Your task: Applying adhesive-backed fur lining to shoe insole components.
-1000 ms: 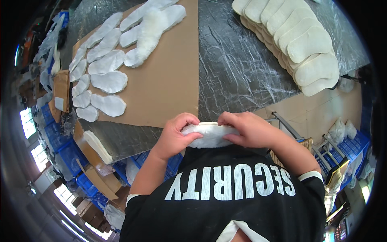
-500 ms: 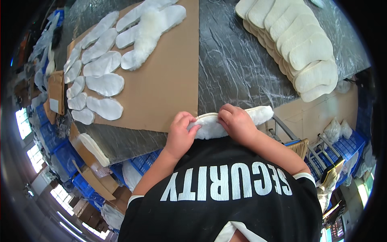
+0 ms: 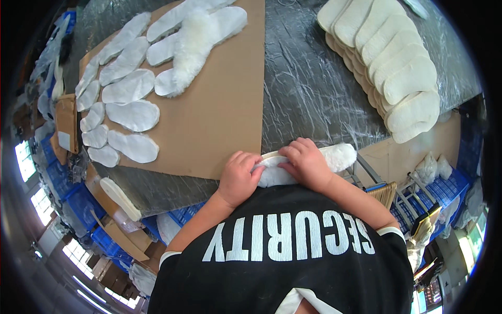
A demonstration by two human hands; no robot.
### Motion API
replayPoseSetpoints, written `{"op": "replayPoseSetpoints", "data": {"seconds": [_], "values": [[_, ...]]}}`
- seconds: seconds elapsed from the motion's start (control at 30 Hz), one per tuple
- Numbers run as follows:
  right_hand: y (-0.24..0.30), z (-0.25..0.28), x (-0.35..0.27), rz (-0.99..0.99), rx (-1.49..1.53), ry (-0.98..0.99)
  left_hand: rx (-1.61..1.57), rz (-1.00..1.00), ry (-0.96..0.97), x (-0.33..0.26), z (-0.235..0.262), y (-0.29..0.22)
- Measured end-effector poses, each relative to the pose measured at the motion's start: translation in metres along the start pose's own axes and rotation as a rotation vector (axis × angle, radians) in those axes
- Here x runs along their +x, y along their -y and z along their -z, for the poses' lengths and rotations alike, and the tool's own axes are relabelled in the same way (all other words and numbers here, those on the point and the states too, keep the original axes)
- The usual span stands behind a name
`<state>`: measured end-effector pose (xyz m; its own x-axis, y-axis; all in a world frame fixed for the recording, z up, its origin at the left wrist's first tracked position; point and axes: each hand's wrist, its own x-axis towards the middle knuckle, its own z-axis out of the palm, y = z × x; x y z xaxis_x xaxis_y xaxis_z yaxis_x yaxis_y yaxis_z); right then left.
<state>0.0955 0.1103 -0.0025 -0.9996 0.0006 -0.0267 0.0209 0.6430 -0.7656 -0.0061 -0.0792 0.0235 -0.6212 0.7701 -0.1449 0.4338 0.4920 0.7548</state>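
Note:
A fluffy white insole [image 3: 340,156] with a cream-coloured edge lies across the table's near edge, against my shirt. My left hand [image 3: 239,177] pinches its left end, thumb on the near side and fingers curled on the far side. Farther right, my right hand [image 3: 309,165] grips its middle with bent fingers. The fleece between the two hands is partly folded back, and the right end sticks out past my right hand. My fingers and palms hide part of the insole.
On the left, a brown cardboard sheet [image 3: 219,104] carries several white insoles [image 3: 133,115] and a fluffy white piece [image 3: 192,57]. Overlapping cream insoles [image 3: 410,78] form a long pile at the right. A cream insole stack [image 3: 120,198] lies at the near-left table corner.
My left hand has closed further round the insole's left end and shifted slightly nearer. My right hand keeps its grip near the middle. The view has shifted a little.

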Motion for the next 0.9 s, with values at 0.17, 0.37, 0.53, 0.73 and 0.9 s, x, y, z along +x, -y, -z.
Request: {"op": "replayPoseSetpoints", "data": {"seconds": [0.17, 0.37, 0.53, 0.73, 0.9], "values": [[-0.001, -0.007, 0.007, 0.062, -0.008, -0.062, -0.010, 0.070, 0.073, 0.002, 0.002, -0.002], [-0.003, -0.008, 0.007, 0.180, -0.046, -0.102, -0.024, 0.002, 0.048, 0.005, 0.005, -0.001], [-0.004, -0.012, 0.008, 0.167, -0.032, -0.163, -0.021, 0.015, 0.055, 0.004, 0.003, 0.000], [-0.003, -0.014, 0.010, 0.106, 0.001, -0.176, -0.021, -0.003, 0.007, 0.006, 0.001, 0.002], [-0.001, -0.016, 0.014, 0.082, -0.008, -0.207, -0.039, -0.059, -0.042, 0.010, 0.003, 0.003]]}}
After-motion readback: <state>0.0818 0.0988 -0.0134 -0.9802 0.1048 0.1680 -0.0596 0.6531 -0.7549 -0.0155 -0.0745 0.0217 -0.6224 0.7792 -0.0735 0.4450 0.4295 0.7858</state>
